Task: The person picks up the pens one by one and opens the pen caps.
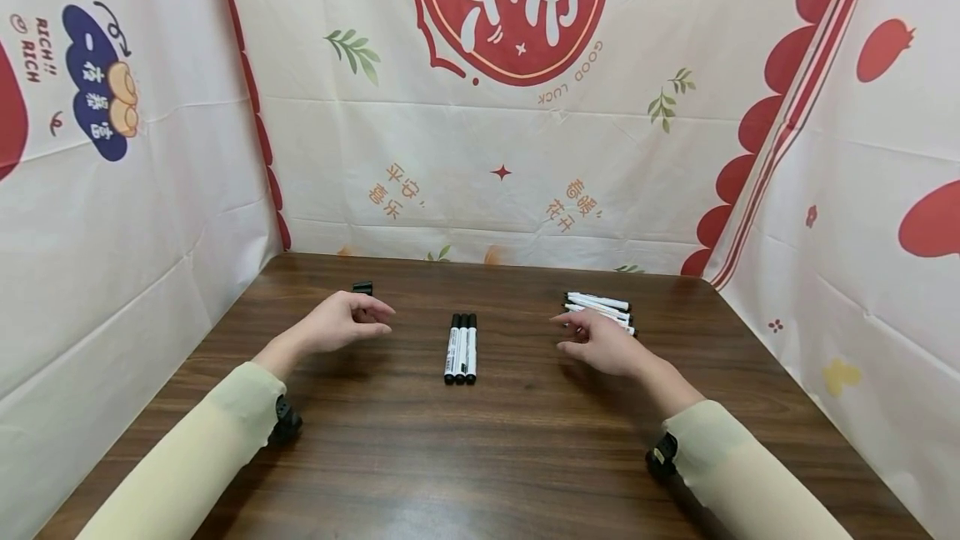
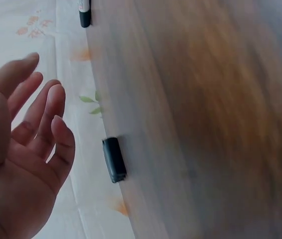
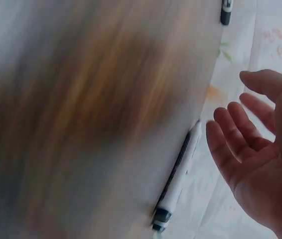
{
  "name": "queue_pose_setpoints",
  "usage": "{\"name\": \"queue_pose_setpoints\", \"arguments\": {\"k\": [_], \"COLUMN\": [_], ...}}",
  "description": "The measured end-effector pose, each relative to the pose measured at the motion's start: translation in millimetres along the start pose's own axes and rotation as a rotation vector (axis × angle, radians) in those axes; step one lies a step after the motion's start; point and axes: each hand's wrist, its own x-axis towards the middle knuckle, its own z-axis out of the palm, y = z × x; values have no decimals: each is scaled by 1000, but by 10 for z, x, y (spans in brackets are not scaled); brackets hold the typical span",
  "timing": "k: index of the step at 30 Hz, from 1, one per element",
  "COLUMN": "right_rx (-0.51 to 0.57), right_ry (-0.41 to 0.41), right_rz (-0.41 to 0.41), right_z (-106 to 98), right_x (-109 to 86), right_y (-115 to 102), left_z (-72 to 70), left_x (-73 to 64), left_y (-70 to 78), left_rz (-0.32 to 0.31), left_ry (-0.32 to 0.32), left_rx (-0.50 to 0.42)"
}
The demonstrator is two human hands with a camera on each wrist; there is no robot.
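Three white markers with black caps (image 1: 461, 350) lie side by side in the middle of the brown table, between the two hands. My left hand (image 1: 347, 322) hovers over the table at the left, fingers relaxed and holding nothing. Just beyond it lies a small black object (image 1: 363, 287), partly hidden by that hand; its kind is unclear. On the other side, my right hand (image 1: 600, 342) is held above the table with loosely bent fingers and an empty palm. Several white markers (image 1: 600, 303) lie in a loose group behind it, partly covered by the hand.
The wooden table (image 1: 450, 457) ends at a printed white cloth (image 1: 465, 140) hanging behind it. Similar cloth hangs on the left (image 1: 150, 232) and right sides. A black wrist device (image 1: 285, 420) is on the left forearm, and another (image 1: 663, 455) on the right.
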Motion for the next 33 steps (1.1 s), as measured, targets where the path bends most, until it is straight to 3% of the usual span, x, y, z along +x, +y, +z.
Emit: {"name": "queue_pose_setpoints", "arguments": {"k": [8, 17, 33], "right_rx": [39, 56, 56], "right_ry": [-120, -169, -250], "right_rz": [11, 12, -32], "right_z": [100, 181, 380], "right_x": [53, 110, 285], "right_y": [-216, -358, -509], "left_z": [109, 211, 331], "left_x": [-16, -19, -4], "left_y": [160, 292, 322], "left_rz": [-19, 6, 16], "left_ry": [-122, -212, -269], "left_rx": [-41, -62, -99]}}
